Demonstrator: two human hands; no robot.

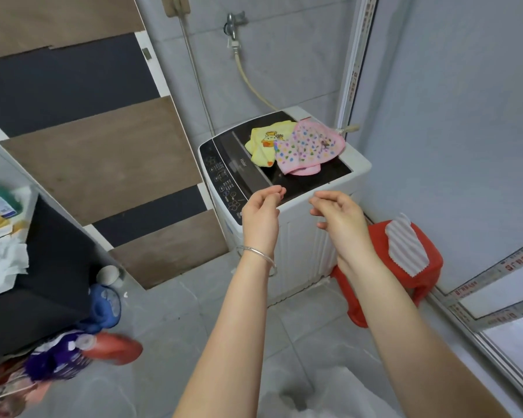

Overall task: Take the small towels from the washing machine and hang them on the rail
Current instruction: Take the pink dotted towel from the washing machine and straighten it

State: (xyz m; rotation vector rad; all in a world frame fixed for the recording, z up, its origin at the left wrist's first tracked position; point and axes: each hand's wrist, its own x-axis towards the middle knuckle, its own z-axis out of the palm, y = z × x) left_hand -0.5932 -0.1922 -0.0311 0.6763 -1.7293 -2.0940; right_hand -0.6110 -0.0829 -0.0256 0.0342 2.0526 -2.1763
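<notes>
a white top-loading washing machine (302,245) with a dark glossy closed lid carries two small towels: a yellow terry towel with a cartoon print (266,144) and a pink towel with coloured dots (310,147), which overlaps the yellow one's right edge.

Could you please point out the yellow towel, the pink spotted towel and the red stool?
yellow towel (262,146): head view, on its printed middle.
pink spotted towel (311,147): head view, on its dotted centre.
red stool (375,236): head view, on the bare seat edge beside the striped cloth.
</notes>
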